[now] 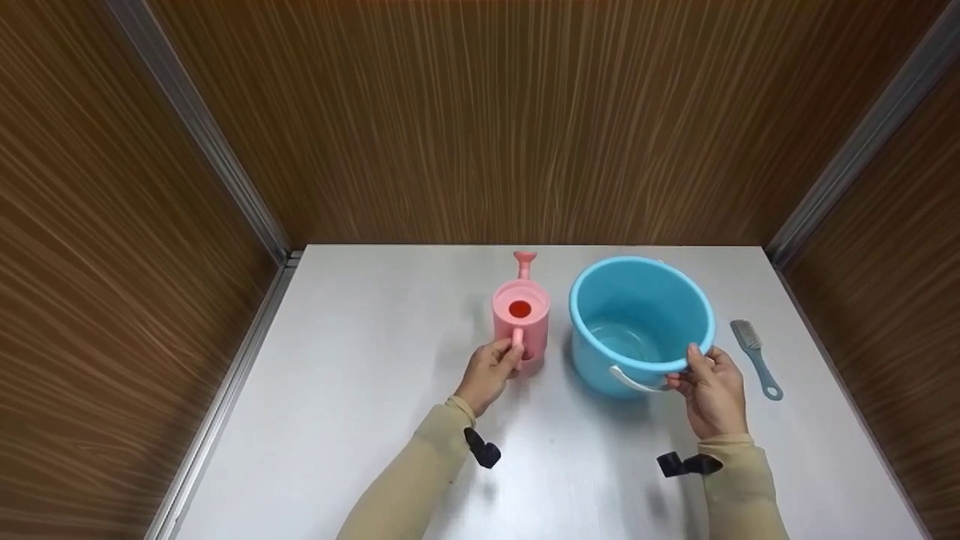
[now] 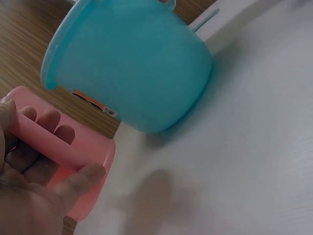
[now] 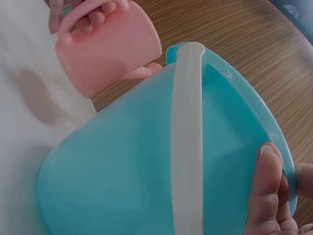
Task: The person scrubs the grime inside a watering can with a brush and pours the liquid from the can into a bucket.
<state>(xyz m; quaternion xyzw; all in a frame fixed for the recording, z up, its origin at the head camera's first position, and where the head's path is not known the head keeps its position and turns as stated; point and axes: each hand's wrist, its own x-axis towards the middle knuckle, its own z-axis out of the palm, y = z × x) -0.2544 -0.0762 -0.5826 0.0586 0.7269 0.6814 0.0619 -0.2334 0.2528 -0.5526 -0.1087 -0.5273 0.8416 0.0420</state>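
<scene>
My left hand (image 1: 489, 373) grips the handle of a pink watering can (image 1: 530, 335), fingers curled through the loop as the left wrist view shows. The can's spout points toward the back wall, and a red round opening shows in its top. To its right, a light blue bucket (image 1: 600, 367) stands with its mouth facing up. My right hand (image 1: 712, 390) pinches the bucket's near right rim, thumb on one side and fingers on the other. The bucket's white handle (image 3: 187, 142) hangs down along its near outer side.
A blue-grey brush (image 1: 759, 361) with pale bristles lies on the white table (image 1: 360, 360), right of the bucket. Wood-grain panels (image 1: 480, 120) with metal corner strips enclose the table at the back and both sides.
</scene>
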